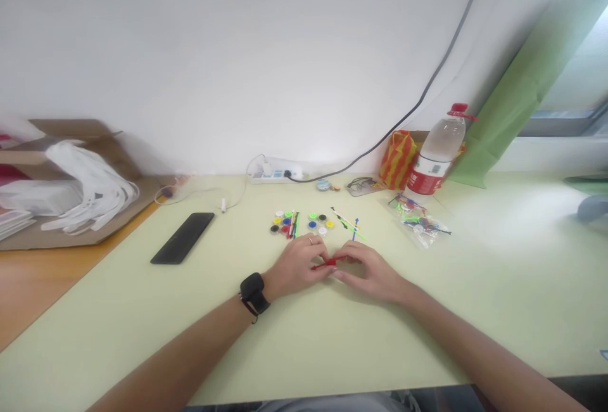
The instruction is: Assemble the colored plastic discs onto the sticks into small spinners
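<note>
Both hands meet over the table, each closed in a pinch around a red plastic arrow piece. My left hand, with a ring and a black watch on the wrist, grips it from the left. From the other side my right hand pinches it; the fingers partly hide the piece. Just beyond lie small coloured discs with a bundle of thin arrows beside them. A second group of discs sits to the right, then loose yellow, green and blue arrows.
On the left are a black phone-like slab and an open cardboard box. A power strip stands by the wall. To the right are a clear bag of coloured pieces, a large bottle and a striped bag.
</note>
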A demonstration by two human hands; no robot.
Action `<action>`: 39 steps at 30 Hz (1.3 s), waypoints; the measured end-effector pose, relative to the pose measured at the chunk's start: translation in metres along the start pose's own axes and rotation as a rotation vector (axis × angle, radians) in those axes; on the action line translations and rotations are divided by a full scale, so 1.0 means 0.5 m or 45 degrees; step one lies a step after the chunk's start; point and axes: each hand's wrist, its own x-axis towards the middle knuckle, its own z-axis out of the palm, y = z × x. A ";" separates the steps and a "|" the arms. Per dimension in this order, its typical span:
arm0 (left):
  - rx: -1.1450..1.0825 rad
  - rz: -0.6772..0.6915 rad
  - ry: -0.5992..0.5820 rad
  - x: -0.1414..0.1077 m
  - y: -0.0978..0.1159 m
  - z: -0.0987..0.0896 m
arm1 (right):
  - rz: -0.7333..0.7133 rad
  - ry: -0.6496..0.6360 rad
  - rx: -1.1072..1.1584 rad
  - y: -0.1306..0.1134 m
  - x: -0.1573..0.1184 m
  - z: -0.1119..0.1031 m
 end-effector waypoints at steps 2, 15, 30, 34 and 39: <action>-0.007 0.009 -0.011 -0.001 0.005 -0.001 | -0.001 -0.015 -0.018 -0.001 0.003 0.002; -0.077 -0.032 -0.051 -0.003 0.001 -0.012 | 0.120 0.046 0.083 0.022 0.006 0.018; -0.031 -0.116 -0.060 0.003 0.007 -0.002 | 0.128 0.059 0.089 0.045 0.024 0.031; -0.050 -0.105 -0.049 0.000 0.011 -0.001 | 0.119 0.075 0.085 0.044 0.023 0.032; -0.213 -0.160 0.082 -0.004 0.008 -0.011 | 0.227 0.215 0.059 0.035 0.011 0.013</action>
